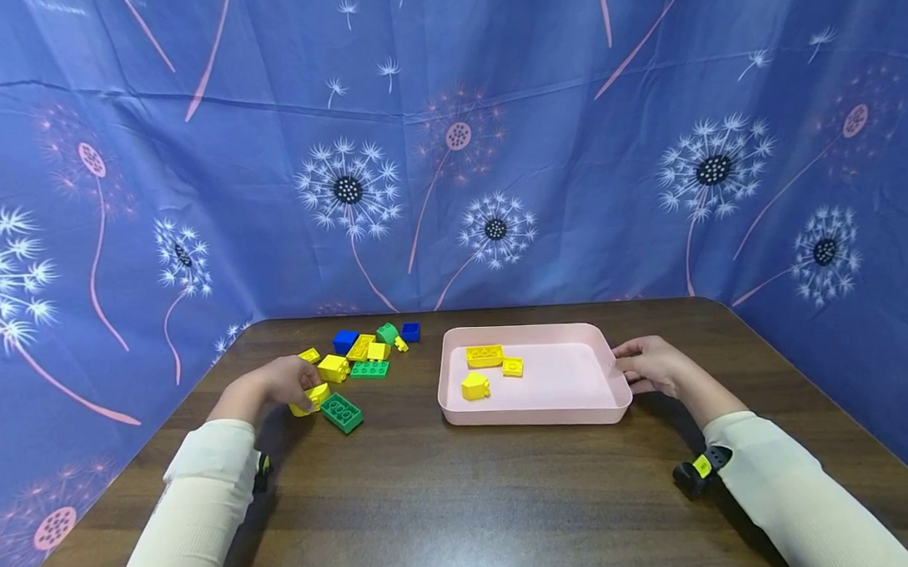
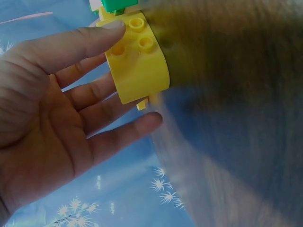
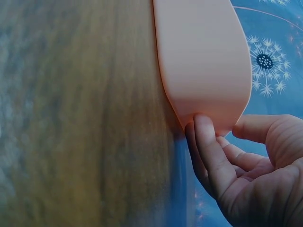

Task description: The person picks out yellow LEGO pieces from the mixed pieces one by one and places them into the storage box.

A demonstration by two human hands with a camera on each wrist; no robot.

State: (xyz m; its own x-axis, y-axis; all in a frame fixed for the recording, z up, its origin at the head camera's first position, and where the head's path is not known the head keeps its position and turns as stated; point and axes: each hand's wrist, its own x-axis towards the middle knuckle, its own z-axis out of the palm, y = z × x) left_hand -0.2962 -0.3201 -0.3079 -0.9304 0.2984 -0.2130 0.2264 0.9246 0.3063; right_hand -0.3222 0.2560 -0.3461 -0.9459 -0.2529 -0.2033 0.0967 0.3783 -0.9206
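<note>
My left hand (image 1: 280, 381) is at the left side of the table, pinching a yellow toy brick (image 2: 139, 66) with rounded side and studs; the thumb lies on its studded face, the fingers behind it. Right by that hand lies a green brick (image 1: 342, 412), open side up. A shallow pink tray (image 1: 556, 415) sits right of the table's middle. My right hand (image 1: 655, 366) holds its right end, with fingertips (image 3: 203, 124) against the outer wall and another digit at the rim. Inside the tray are a long yellow brick (image 1: 485, 356), a small square yellow one (image 1: 513, 366) and a yellow angled one (image 1: 476, 387).
Beyond the left hand is a loose group of bricks: a yellow brick (image 1: 333, 369), a flat green brick (image 1: 370, 369), blue bricks (image 1: 346, 341) and several others. The brown wooden table (image 1: 446, 501) ends at a blue dandelion-print cloth (image 1: 569, 146).
</note>
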